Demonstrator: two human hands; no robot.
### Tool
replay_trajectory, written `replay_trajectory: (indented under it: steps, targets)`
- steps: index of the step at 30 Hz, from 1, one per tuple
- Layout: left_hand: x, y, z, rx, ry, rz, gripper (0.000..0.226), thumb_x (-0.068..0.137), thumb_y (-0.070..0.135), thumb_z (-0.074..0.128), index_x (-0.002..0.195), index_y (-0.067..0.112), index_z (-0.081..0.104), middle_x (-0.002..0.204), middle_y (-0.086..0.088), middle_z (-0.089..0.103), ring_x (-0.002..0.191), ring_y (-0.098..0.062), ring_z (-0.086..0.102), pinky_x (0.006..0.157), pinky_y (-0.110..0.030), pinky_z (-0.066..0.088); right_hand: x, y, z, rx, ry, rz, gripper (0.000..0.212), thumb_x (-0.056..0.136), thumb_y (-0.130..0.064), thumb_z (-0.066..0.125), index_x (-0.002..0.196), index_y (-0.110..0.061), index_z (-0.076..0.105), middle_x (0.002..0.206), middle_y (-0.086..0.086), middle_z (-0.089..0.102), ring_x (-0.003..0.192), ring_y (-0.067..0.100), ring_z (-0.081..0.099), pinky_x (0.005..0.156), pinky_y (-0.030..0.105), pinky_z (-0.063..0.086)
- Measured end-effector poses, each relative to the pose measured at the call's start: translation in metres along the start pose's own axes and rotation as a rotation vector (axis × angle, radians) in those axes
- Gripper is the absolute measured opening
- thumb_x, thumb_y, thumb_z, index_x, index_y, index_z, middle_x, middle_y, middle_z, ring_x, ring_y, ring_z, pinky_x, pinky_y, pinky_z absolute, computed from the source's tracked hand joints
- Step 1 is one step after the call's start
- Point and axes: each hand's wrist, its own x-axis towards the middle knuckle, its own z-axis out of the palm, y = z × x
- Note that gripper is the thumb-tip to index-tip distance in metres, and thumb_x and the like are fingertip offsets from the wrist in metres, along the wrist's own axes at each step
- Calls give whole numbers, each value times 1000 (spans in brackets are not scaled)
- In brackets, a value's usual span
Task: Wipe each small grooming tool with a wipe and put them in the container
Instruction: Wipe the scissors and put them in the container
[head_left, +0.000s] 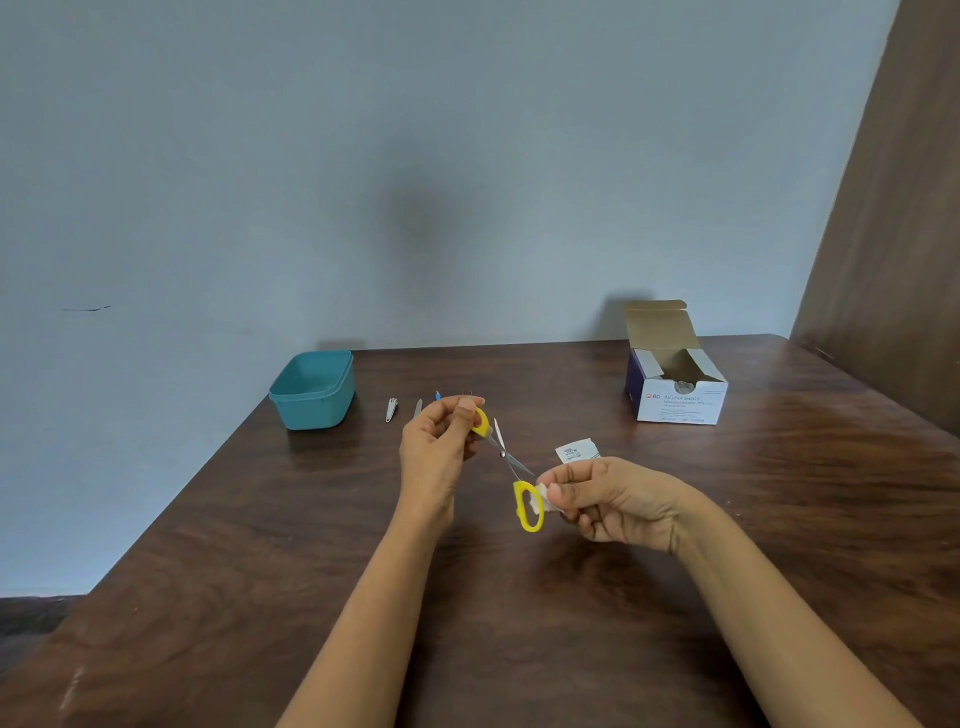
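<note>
Your left grip pinches one handle of the open scissors; your right grip pinches a wipe, seemingly against the other.

Yellow scissors open, midair; white wipe against handle.

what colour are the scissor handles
Yellow, on the scissors; the head view shows both loops.

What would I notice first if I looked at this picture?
The yellow-handled scissors in the middle stand out first. The left hand holds one handle, and the right hand pinches a white wipe against the other. Behind them on the brown table, a teal container sits at the back left and an open box of alcohol swabs at the back right.
</note>
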Motion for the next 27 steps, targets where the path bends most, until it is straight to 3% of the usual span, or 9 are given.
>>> replay_trajectory:
  steps: [3, 9, 14, 20, 27]
  targets:
    - [-1, 1, 1, -15, -17, -2, 14, 95, 16, 56, 94, 11, 70, 66, 6, 65, 60, -5, 53, 61, -21, 46, 2, 0, -2, 60, 90, -21, 4, 75, -8, 73, 78, -12, 73, 66, 1, 68, 54, 5, 56, 49, 13, 44]
    - [-6, -3, 8, 94, -66, 38, 13, 93, 15, 59, 92, 10, 71, 66, 7, 65, 59, -2, 57, 64, -23, 47, 3, 2, 4, 120, 127, -101, 9, 83, -6, 68, 79, -12, 74, 68, 1, 68, 56, 5, 58, 58, 16, 43]
    - [-10, -5, 11, 167, -51, 90, 9, 89, 16, 64, 89, 12, 72, 69, 0, 68, 62, -5, 62, 64, -22, 52, 1, 1, 8, -12, 140, -166, 10, 80, -7, 72, 89, -8, 74, 71, 1, 67, 56, 3, 55, 53, 14, 44]
    - [-12, -6, 12, 223, 12, 133, 7, 88, 14, 65, 88, 14, 72, 70, 0, 70, 64, -4, 64, 62, -16, 53, 2, 5, 13, -188, 243, -264, 2, 77, -11, 75, 79, -13, 75, 72, 5, 65, 61, 9, 49, 58, 19, 39]
    - [-15, -5, 11, 167, 57, 85, 9, 89, 15, 65, 92, 10, 72, 73, -1, 71, 64, -2, 66, 59, -14, 52, 5, 9, 20, -335, 312, -373, 10, 83, -9, 65, 77, -8, 73, 68, -4, 67, 61, 1, 54, 53, 9, 41]
